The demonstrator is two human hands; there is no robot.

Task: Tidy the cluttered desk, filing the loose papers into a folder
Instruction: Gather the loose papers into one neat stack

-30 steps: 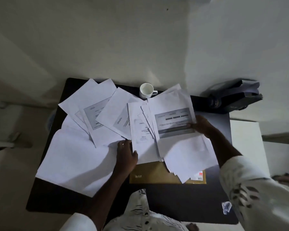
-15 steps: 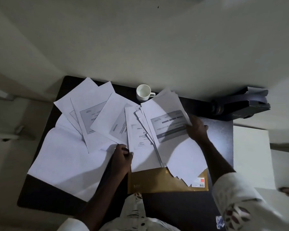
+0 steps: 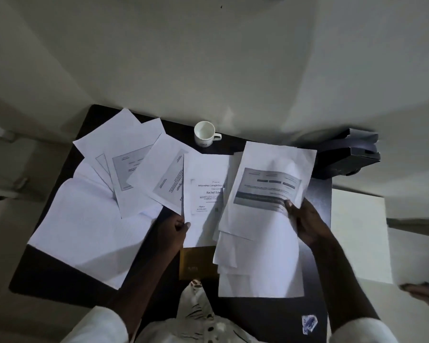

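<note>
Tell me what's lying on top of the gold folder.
The gold folder is mostly covered: the stack of papers in the right hand overlaps its right side, and the certificate sheet pinched by the left hand covers its top edge. Its contents are hidden.

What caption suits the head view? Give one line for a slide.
Right hand lifts a stack of papers, left hand pinches a certificate above a gold folder.

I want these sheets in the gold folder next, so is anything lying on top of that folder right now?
Yes. The gold folder is partly covered: the stack of papers in the right hand overlaps its right side, and the certificate sheet pinched by the left hand overlaps its far edge.
</note>
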